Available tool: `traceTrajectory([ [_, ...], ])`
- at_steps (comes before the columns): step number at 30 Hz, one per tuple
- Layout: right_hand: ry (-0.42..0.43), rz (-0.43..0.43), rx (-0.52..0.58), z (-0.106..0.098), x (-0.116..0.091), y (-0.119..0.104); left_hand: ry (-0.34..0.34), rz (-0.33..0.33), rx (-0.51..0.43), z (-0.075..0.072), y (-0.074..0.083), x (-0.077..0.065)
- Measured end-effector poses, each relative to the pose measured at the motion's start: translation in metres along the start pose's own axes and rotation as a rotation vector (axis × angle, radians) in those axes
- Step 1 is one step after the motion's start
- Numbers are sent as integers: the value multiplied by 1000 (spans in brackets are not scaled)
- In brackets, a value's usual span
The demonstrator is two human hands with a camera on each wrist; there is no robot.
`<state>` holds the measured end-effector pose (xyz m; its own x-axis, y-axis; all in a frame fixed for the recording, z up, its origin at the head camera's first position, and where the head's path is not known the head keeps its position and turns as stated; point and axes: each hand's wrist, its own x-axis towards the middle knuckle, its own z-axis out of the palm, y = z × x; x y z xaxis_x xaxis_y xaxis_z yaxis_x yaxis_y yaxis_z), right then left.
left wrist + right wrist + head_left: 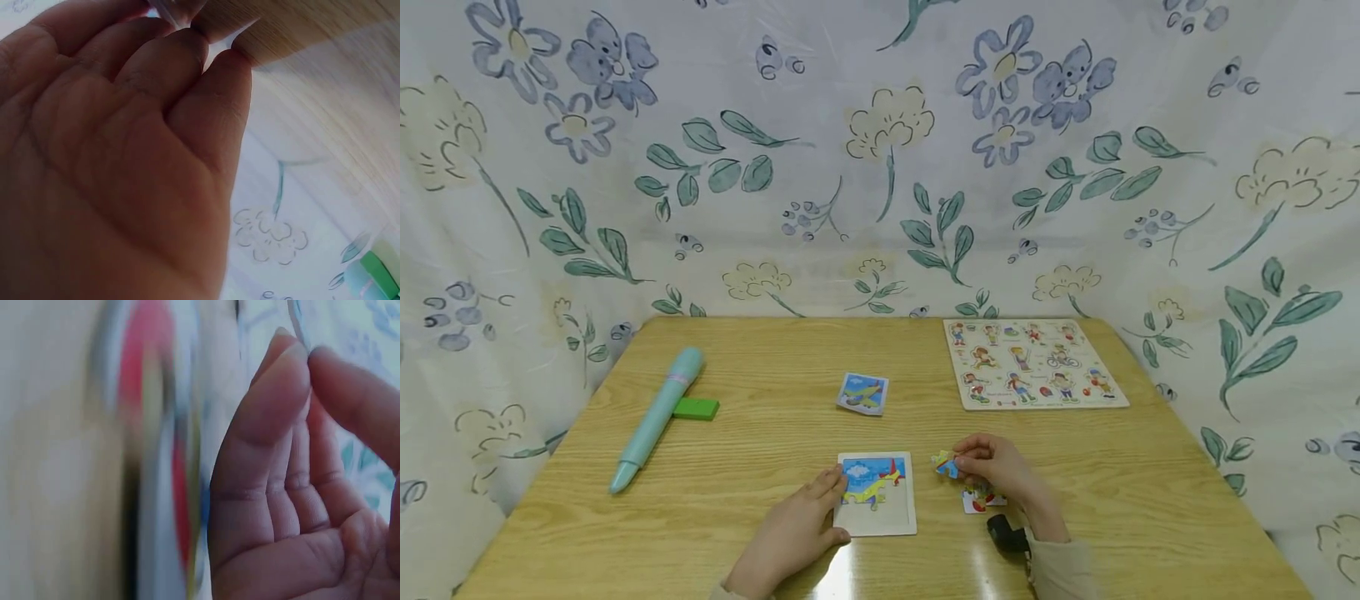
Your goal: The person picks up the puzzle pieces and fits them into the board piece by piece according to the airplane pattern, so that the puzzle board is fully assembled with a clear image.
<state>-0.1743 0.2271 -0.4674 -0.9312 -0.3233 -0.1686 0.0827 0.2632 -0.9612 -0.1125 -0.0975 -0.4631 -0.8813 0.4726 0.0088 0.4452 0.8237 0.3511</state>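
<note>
In the head view my left hand [797, 521] lies along the left edge of a small square jigsaw board [887, 521], fingers extended and tips on its border. The board's upper part carries joined pieces with blue sky, a cloud and a yellow-and-red plane; its lower part is bare. To its right, my right hand [1000, 473] pinches a blue-and-yellow puzzle piece [945, 464] between thumb and finger. Only the thin edge of this piece [298, 322] shows in the right wrist view. Below that hand are loose puzzle pieces [977, 502], partly hidden by it.
A small plane picture card [862, 394] lies beyond the board. At the back right is a large figure puzzle board [1037, 367]. On the left, a turquoise pen-shaped object [658, 421] lies against a green block [697, 408]. A flowered cloth [820, 275] hangs behind the table.
</note>
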Motion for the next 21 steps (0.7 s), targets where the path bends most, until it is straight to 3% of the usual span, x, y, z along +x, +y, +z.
traceTrajectory([
  [9, -98, -18, -61, 51, 5, -14, -28, 21, 22, 0, 1, 0],
  [21, 19, -45, -262, 78, 4, -16, -56, -7, 0, 0, 4, 0],
])
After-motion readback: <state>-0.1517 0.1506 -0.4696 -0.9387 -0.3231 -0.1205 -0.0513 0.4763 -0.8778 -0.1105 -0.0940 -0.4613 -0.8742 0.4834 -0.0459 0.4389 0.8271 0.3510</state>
